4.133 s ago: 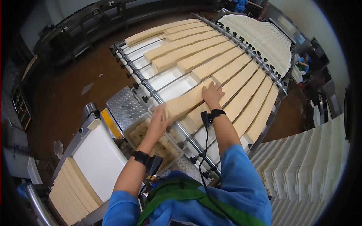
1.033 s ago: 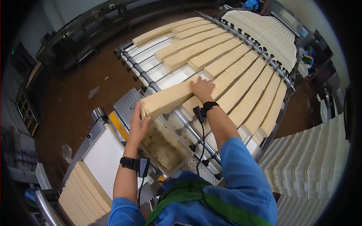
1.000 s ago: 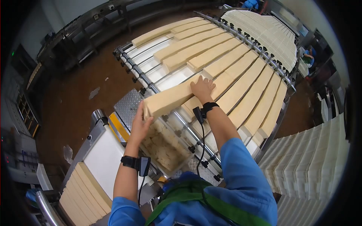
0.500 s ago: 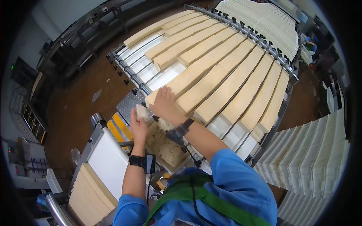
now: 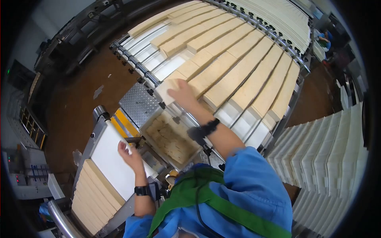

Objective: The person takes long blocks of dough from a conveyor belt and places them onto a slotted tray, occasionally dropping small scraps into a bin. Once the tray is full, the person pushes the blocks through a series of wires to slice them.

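Note:
My right hand point(image 5: 183, 95) grips a pale cream block point(image 5: 164, 90) that looks like tofu, at the near end of one of the long strips. The thumb lies on its near side, and the block juts over the table's front rail. Behind it runs the rest of that strip point(image 5: 185, 69), with a cut line across. My left hand point(image 5: 131, 157) hovers over the white conveyor belt point(image 5: 115, 154), fingers apart and nothing in them. Below and between both hands sits a bin point(image 5: 189, 158) of broken pale scraps point(image 5: 168, 139).
Several long cream strips point(image 5: 254, 75) lie between thin rods on the slatted table. A row of cut slabs point(image 5: 95, 194) rests on the conveyor's lower end. Stacked white trays point(image 5: 317, 146) stand at right. A textured metal plate point(image 5: 139, 99) adjoins the bin. Another person point(image 5: 324, 40) is far right.
My left hand has moved down and left, off the table edge to the conveyor, and the small white piece it held is gone from it. My right hand has shifted onto the block's end.

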A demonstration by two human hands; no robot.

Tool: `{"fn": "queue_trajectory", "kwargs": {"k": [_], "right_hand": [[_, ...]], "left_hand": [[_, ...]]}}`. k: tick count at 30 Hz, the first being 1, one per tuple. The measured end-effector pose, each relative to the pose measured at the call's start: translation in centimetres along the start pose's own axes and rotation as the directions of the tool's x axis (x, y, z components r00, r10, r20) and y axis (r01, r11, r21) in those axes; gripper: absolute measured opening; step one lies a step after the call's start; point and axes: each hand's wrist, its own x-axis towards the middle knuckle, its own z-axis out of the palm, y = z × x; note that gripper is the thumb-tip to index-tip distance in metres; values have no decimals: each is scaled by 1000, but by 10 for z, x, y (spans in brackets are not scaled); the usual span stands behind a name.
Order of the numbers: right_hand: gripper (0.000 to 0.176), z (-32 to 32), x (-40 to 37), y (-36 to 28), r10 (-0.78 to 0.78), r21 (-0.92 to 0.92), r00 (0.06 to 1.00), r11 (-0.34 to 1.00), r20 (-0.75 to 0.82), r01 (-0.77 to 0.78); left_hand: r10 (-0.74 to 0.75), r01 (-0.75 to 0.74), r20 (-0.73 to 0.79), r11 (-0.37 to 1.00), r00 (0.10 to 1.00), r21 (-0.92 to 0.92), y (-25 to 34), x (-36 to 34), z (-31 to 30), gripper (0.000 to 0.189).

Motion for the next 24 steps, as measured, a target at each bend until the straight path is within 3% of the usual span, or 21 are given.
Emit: {"fn": "queue_trajectory", "kwargs": {"k": [2,4,5,6,7,9,12,18,21,24], "right_hand": [[62,-47,-33,-4,78,229,997,970,27,-82],[61,-94,-59,30,-97,-68,976,994,-193,85],[61,-113,-79,22,-118,46,967,990,-226,132],[64,-138,-90,32,-206,-165,948,972,-244,169],[66,-154,-102,36,-139,-160,955,982,-260,99],[67,-176,-113,44,-194,-448,952,891,-237,70],[68,-184,-112,43,-316,-661,939,735,-133,154],[68,-182,-123,32,-255,-661,962,738,-95,131],[69,-182,-115,43,-393,-740,919,629,-38,239],[70,-182,-103,52,-348,-802,937,560,1,209]], "left_hand": [[-20,21,-40,1000,999,7,-24,-7,-27,47],[-56,56,-66,998,996,7,-44,-16,-52,47],[-103,102,-80,995,991,-12,-51,-21,-62,47],[-124,124,-85,992,989,3,-59,-26,-71,47],[-144,147,-91,989,985,17,-65,-30,-78,47],[-171,174,-77,984,982,36,-70,-37,-85,47],[-164,165,-48,986,985,13,-78,-40,-83,47],[-141,141,6,989,990,-55,-60,-37,-76,48],[-147,148,28,988,989,-43,-63,-39,-81,48],[-152,152,16,988,988,-19,-67,-39,-88,47]]}}
